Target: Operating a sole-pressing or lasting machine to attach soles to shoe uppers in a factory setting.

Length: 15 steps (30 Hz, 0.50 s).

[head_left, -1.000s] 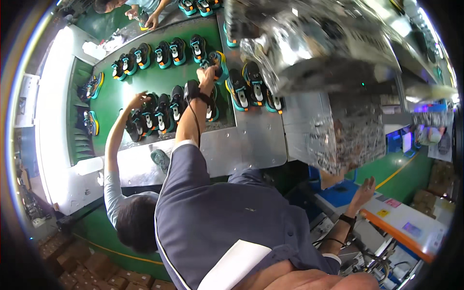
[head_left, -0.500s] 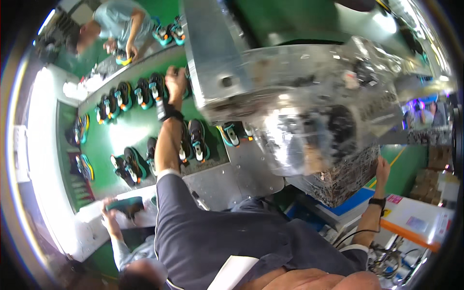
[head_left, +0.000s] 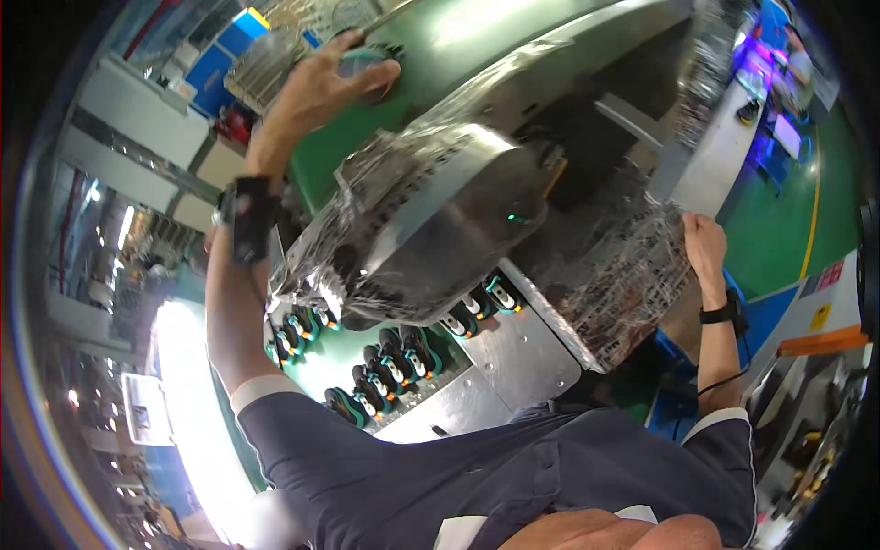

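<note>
My left hand (head_left: 323,90) is stretched out to the far left over a green conveyor belt, thumb and fingers closed round a dark and teal sports shoe (head_left: 371,62). Most of that shoe is hidden by the hand. On the right, my right hand (head_left: 705,246) has its fingers bent against the edge of a box-like machine part wrapped in crinkled foil (head_left: 619,298). Between my arms stands the machine's metal hood (head_left: 458,229), also wrapped in foil, with small green lights on it.
Several dark shoes with teal soles (head_left: 390,362) stand in rows on a lit green surface, left of a bare metal plate (head_left: 522,357). At the upper right a person (head_left: 796,78) is by a purple-lit bench. A white and orange cabinet (head_left: 825,302) stands at the right.
My left hand has moved from the row of shoes to the far belt and now holds a shoe there. My view has turned and shifted. My right hand stays at the foil-wrapped part.
</note>
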Each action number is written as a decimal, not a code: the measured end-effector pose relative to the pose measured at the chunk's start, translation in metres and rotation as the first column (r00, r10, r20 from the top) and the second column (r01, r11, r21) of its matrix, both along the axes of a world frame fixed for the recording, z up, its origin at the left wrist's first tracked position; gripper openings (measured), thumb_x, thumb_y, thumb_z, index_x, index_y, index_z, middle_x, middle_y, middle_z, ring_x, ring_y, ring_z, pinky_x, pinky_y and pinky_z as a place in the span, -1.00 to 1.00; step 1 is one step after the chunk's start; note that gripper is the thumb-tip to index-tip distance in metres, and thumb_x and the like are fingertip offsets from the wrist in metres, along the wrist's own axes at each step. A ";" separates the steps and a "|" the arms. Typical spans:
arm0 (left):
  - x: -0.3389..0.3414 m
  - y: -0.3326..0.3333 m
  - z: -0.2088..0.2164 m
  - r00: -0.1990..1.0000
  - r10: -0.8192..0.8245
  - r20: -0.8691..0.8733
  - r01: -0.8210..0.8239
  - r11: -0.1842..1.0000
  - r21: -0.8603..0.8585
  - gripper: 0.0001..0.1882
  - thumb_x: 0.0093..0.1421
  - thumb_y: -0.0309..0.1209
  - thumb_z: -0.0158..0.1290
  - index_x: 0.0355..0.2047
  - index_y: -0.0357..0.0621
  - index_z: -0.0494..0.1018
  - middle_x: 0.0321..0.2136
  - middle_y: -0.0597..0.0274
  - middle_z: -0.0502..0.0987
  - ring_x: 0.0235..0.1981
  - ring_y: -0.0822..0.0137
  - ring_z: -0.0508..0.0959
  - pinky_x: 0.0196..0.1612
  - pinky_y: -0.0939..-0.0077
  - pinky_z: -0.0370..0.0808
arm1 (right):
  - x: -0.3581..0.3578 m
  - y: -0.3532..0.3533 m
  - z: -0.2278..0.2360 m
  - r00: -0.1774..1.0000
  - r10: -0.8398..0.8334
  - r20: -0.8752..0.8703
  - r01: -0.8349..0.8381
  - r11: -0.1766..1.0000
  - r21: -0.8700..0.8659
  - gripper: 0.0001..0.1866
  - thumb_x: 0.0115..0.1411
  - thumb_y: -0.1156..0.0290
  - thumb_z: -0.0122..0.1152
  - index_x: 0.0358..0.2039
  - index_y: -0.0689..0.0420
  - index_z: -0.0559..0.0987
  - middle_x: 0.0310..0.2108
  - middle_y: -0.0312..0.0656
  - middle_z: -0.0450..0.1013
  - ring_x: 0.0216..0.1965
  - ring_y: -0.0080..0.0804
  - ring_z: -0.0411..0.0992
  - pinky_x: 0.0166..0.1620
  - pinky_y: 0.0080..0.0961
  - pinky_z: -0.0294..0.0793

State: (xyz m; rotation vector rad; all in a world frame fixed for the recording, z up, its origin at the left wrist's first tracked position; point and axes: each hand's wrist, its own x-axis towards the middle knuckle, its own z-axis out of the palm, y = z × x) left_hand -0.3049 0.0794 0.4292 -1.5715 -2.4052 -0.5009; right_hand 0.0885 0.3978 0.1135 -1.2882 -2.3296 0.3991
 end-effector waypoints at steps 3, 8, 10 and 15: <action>-0.031 0.031 -0.037 0.905 0.197 -0.377 -0.220 0.975 -0.020 0.01 -0.07 0.37 0.09 0.10 -0.30 0.33 0.02 -0.33 0.37 0.00 -0.24 0.43 0.00 0.04 0.41 | -0.005 -0.009 0.004 0.985 -0.009 -0.175 0.014 0.999 0.030 -0.52 0.21 0.09 0.00 -0.58 0.29 0.50 -0.54 0.13 0.45 -0.43 0.13 0.44 -0.36 -0.09 0.36; -0.029 0.035 -0.046 0.883 0.354 -0.309 -0.352 0.934 0.066 -0.33 -0.14 -0.16 0.11 0.01 -0.23 0.40 -0.16 -0.35 0.45 -0.15 -0.26 0.49 -0.11 0.06 0.45 | 0.001 -0.014 0.016 0.950 0.003 -0.314 -0.032 0.996 -0.089 -0.63 0.16 0.22 0.06 -0.54 0.31 0.55 -0.52 0.16 0.47 -0.39 0.16 0.46 -0.27 -0.05 0.42; -0.020 0.034 -0.033 0.946 0.235 -0.223 -0.219 0.971 0.093 -0.55 -0.22 -0.32 0.04 -0.27 -0.28 0.55 -0.48 -0.23 0.55 -0.33 -0.15 0.57 -0.19 0.16 0.48 | 0.003 -0.011 0.005 0.923 0.006 -0.385 -0.025 0.999 -0.044 -0.64 0.14 0.21 0.06 -0.56 0.28 0.56 -0.53 0.14 0.48 -0.41 0.15 0.47 -0.27 -0.04 0.43; -0.015 0.018 0.016 0.903 0.388 -0.182 -0.329 0.900 0.285 -0.63 -0.17 -0.43 0.16 -0.27 -0.23 0.61 -0.37 -0.04 0.63 -0.31 0.17 0.64 -0.14 0.39 0.52 | 0.001 -0.008 -0.004 0.900 0.003 -0.435 -0.034 0.997 -0.064 -0.72 0.08 0.25 0.12 -0.56 0.22 0.57 -0.54 0.09 0.50 -0.41 0.11 0.49 -0.31 -0.01 0.45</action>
